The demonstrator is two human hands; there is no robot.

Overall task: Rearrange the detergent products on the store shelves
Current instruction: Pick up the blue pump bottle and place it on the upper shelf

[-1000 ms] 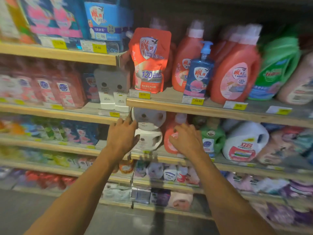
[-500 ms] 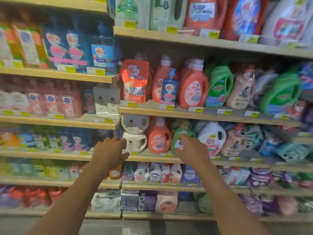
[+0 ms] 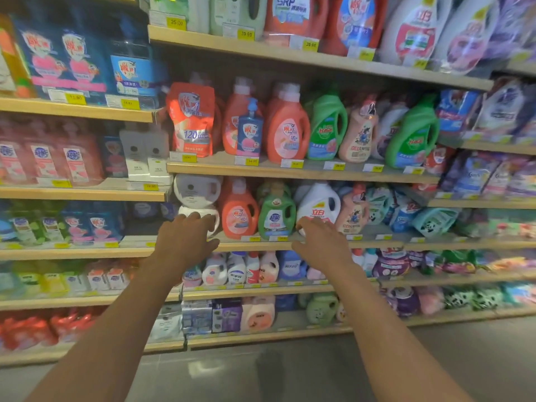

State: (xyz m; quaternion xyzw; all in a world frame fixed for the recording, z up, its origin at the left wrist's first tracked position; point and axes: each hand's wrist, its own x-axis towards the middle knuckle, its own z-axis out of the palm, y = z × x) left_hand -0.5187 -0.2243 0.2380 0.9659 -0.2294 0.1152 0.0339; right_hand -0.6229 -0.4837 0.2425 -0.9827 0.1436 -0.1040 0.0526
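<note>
Detergent fills wooden store shelves. On the middle shelf (image 3: 255,245) stand a white jug (image 3: 197,195), an orange bottle (image 3: 239,211), a green bottle (image 3: 276,213) and a white bottle with a red label (image 3: 319,203). My left hand (image 3: 182,242) hovers in front of the white jug's lower part, fingers spread, holding nothing. My right hand (image 3: 322,243) is stretched out in front of the base of the white bottle with the red label, fingers apart, and grips nothing. One shelf up are a red refill pouch (image 3: 191,120), a blue pump bottle (image 3: 250,132) and orange bottles (image 3: 287,129).
Green jugs (image 3: 327,126) and pale bottles continue to the right on the upper shelf. A second shelf unit on the left holds blue packs (image 3: 66,62) and red bottles (image 3: 43,158). Lower shelves carry small bottles (image 3: 237,268) and boxes. Grey floor (image 3: 261,369) lies below.
The view has pulled back from the shelves, showing more rows. My right hand has come off the orange and green bottles and shifted right; my left hand stays near the white jug.
</note>
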